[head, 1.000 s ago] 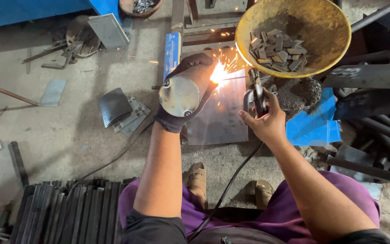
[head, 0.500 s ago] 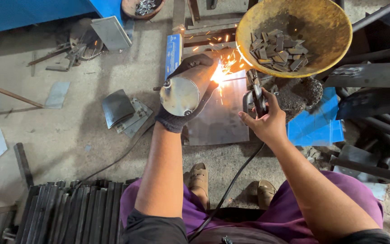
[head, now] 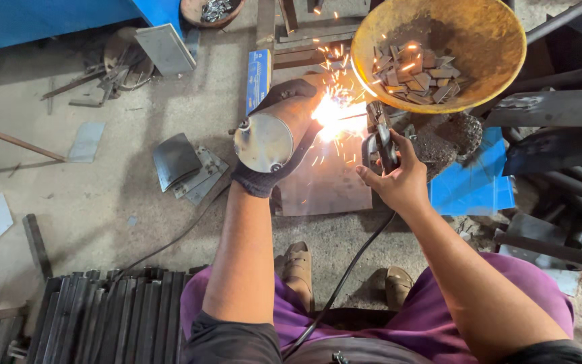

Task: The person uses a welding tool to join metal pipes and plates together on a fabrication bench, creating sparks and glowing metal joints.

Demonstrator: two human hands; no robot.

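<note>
A round shiny metal cylinder piece [head: 263, 141] sits in the left hand [head: 284, 128], which wears a dark knitted glove and is clenched around the piece, holding it above a flat rusty-brown steel plate [head: 325, 185] that lies on the floor. At the cylinder's far edge a bright white welding arc [head: 328, 114] burns, throwing orange sparks outward over the plate and toward a wide yellow metal bowl [head: 479, 40]. The bare right hand [head: 395, 182] is closed tight on a black welding electrode holder [head: 380, 138], its thin rod reaching left into the arc; a black cable [head: 345, 276] runs from the holder down between the person's knees.

The yellow bowl stands just beyond the right hand and holds a heap of small flat grey metal offcuts [head: 415, 74]. Under and beside it lie a dark lump of slag-like scrap [head: 449, 138] and a blue sheet [head: 473, 189].

The surface is a bare, dusty concrete floor [head: 89, 202], stained and littered. To the left of the plate lie a few curved grey metal plates [head: 183, 165], with loose flat sheets and thin rods farther out. A stack of dark steel strips [head: 102, 317] lies near the person's left knee. A blue painted metal structure [head: 42, 17] borders the top left, and dark steel bars [head: 560, 195] crowd the right side. The person crouches in purple trousers [head: 439, 317], sandalled feet [head: 298, 266] on the floor.
</note>
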